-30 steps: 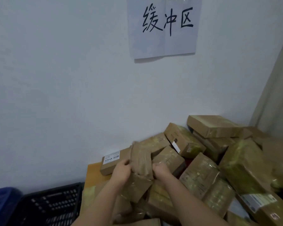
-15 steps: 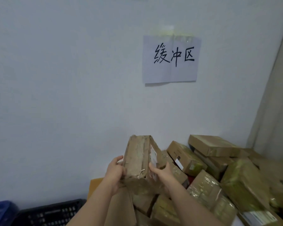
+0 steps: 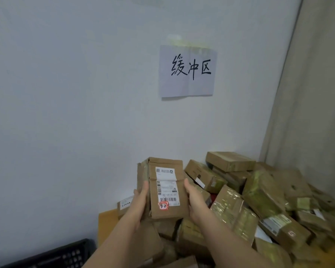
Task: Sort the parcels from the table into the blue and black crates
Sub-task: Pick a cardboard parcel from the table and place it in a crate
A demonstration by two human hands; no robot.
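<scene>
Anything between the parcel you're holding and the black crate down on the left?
Nothing visible. The held parcel is raised above the pile between the left hand and right hand; the black crate lies lower left, its open top unobstructed.

One black crate (image 3: 52, 256), one wall sign (image 3: 188, 71)

bare forearms, no sleeves, bare hands (image 3: 168, 205)

Your forearms run off the bottom edge; the black crate (image 3: 52, 256) is cropped at the lower left; the held parcel's label (image 3: 166, 186) print is too small to read.
</scene>
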